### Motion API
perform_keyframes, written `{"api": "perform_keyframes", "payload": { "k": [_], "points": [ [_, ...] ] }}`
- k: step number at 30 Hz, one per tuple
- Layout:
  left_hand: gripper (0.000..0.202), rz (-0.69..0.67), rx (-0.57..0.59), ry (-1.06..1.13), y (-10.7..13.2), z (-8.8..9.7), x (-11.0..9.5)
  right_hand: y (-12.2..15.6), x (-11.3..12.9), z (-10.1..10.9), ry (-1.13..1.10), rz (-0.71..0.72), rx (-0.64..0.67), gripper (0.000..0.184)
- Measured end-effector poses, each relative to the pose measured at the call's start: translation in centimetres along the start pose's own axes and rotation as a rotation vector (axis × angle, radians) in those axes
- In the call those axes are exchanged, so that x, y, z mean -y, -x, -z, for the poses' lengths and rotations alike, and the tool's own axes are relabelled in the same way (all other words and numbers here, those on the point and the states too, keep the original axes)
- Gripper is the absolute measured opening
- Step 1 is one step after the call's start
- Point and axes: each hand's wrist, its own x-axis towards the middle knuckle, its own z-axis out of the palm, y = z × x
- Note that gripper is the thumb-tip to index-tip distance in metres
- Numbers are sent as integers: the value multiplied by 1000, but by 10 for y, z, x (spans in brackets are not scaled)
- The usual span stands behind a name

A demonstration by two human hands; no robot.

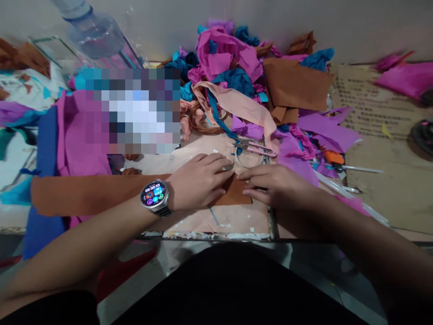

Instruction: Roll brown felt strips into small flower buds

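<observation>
A long strip of brown crepe paper point(84, 194) lies across the work board point(219, 223) in front of me. My left hand point(198, 180), with a smartwatch point(154, 196) on its wrist, presses flat on the strip's right end, fingers together. My right hand point(270, 185) lies beside it, fingertips pressing the same end of the paper at its top edge. Both hands touch the strip at a fold; neither lifts it.
Scissors point(253, 148) and a tape ring point(249, 158) lie just beyond my hands. A heap of pink, purple, blue and brown paper scraps point(237, 76) fills the back. A plastic water bottle point(94, 31) stands far left. Cardboard point(372, 108) and an orange cutter point(334, 158) lie right.
</observation>
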Motion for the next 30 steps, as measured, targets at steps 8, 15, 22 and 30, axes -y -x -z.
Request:
{"api": "perform_keyframes", "payload": {
  "k": [8, 15, 22, 30],
  "points": [
    [54, -1, -8, 6, -1, 0, 0, -1, 1, 2, 31, 6, 15, 21],
    [55, 11, 15, 0, -2, 4, -1, -1, 6, 7, 70, -35, 44, 30],
    [56, 16, 16, -6, -1, 2, 0, -4, 7, 5, 39, -6, -95, 24],
    [69, 57, -1, -6, -1, 0, -1, -5, 0, -1, 47, 41, -78, 16]
  ]
}}
